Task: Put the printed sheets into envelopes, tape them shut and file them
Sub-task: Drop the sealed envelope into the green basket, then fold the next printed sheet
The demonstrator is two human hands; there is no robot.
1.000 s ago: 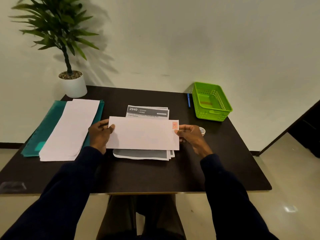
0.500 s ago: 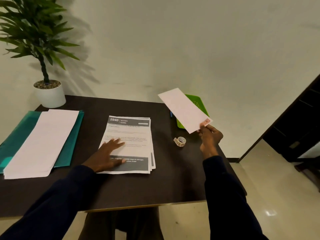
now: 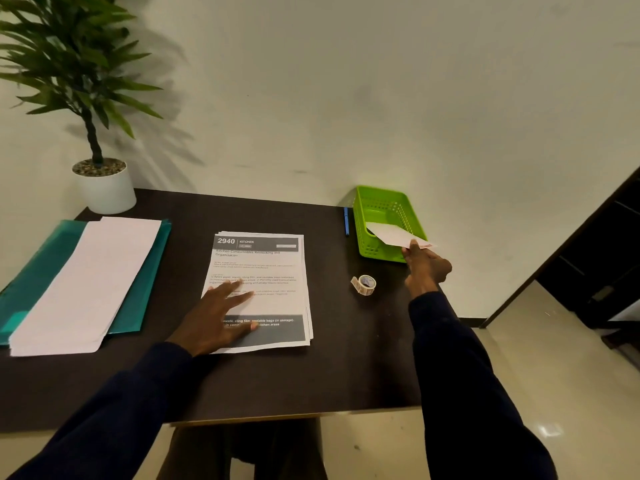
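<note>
Right hand (image 3: 424, 263) pinches the envelope (image 3: 394, 235) by its near end, half inside the green basket (image 3: 372, 251) at desk's far right corner. Lower it flat, then release. Left hand (image 3: 221, 315) lies open on the printed sheets (image 3: 273, 271), mid desk.

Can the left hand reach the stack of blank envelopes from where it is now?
Probably yes. The left hand lies flat and empty on the printed sheets, and the stack of blank envelopes lies just beside them on the teal folder, with only bare table between.
</note>
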